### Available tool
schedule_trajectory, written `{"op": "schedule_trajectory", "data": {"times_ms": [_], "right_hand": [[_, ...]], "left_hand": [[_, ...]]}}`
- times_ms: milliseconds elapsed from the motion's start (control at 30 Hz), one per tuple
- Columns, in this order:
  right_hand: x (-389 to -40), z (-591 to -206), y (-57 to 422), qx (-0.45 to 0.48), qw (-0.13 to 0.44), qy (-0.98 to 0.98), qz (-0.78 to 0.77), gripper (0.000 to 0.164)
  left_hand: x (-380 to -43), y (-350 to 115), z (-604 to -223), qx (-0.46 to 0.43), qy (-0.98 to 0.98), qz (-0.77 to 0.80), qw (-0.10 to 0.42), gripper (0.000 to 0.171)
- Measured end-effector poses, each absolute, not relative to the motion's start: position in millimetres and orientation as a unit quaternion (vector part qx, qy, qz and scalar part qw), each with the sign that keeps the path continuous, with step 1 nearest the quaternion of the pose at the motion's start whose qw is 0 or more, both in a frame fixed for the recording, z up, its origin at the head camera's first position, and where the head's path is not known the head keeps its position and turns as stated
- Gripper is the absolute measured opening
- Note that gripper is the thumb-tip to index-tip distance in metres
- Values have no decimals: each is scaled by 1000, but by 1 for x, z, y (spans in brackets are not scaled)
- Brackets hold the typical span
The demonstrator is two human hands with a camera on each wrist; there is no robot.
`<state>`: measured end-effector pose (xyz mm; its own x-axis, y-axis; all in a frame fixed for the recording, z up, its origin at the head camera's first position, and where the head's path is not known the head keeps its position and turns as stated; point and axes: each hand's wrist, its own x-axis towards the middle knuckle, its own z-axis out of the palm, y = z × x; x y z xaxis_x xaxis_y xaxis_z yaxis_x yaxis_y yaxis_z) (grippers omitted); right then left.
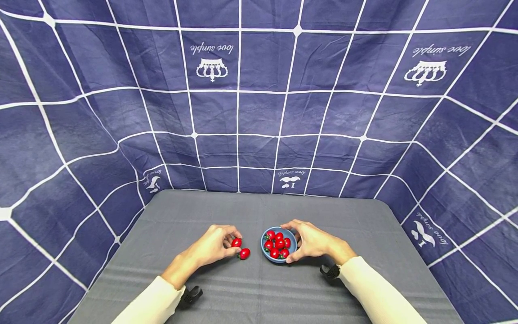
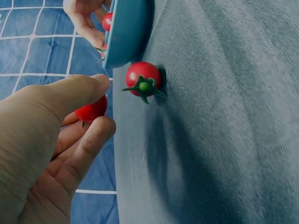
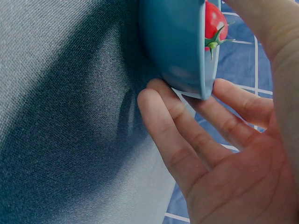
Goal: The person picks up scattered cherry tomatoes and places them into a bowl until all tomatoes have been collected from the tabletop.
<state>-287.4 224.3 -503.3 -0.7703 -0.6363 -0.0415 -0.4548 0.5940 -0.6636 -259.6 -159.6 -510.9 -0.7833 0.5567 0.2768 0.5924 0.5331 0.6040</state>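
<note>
My left hand (image 1: 214, 245) pinches a red cherry tomato (image 2: 92, 110) between its thumb and fingers, raised above the grey tabletop. Just beside that hand, a second cherry tomato (image 1: 244, 254) rests on the cloth, its green calyx (image 2: 144, 86) facing the left wrist camera. A round blue bowl (image 1: 264, 254) stands to the right, with several cherry tomatoes (image 1: 279, 243) inside. From the right side my right hand (image 1: 313, 240) holds the bowl, thumb near its front rim and index finger at the back rim. Other fingers (image 3: 175, 154) of this hand spread along the bowl's outer wall.
A grey cloth (image 1: 226, 292) covers the table. Blue fabric (image 1: 259, 112) with white grid lines hangs behind it and on both sides. Black bands (image 1: 329, 271) are worn at both wrists, next to cream sleeves (image 1: 376, 288).
</note>
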Motion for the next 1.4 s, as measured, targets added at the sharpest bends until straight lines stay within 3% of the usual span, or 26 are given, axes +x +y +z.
{"op": "schedule_trajectory", "data": {"times_ms": [633,1033,1400], "right_hand": [[-287,-502,224,-310,134,882,-328,100],[-286,-503,224,-311,137,881,-328,101],[-287,-503,224,-306,142,881,-331,100]], "left_hand": [[-264,-130,-503,-341,-862,-373,23,27],[-267,-110,-498,-384,-854,-347,56,26],[-267,-93,-491,-383,-863,-327,45,28]]}}
